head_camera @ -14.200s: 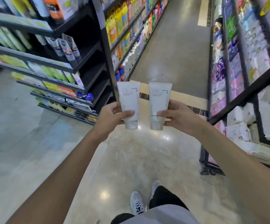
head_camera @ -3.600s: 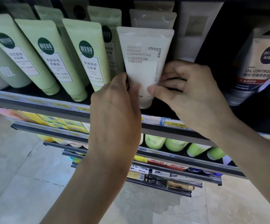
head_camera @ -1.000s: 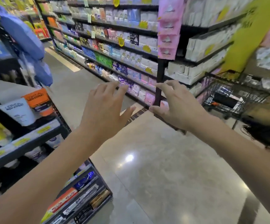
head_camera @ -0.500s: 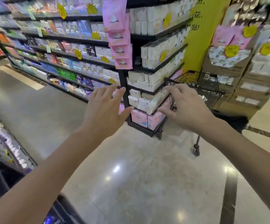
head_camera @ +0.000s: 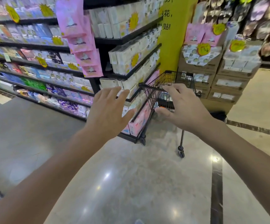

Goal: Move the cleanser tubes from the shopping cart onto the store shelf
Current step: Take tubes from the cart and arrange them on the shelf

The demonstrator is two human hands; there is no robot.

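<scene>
Both bare forearms reach forward, palms down. The left hand spreads straight fingers; the right hand holds nothing, fingers loosely bent.

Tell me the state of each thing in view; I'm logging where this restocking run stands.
left hand: open, fingers spread, holds nothing.
right hand: open, fingers loosely bent, holds nothing.
shopping cart: upright on the floor, beside the shelf end; contents too blurred to tell.
shelves: stocked with packs.
cartons: stacked, goods on top.
</scene>
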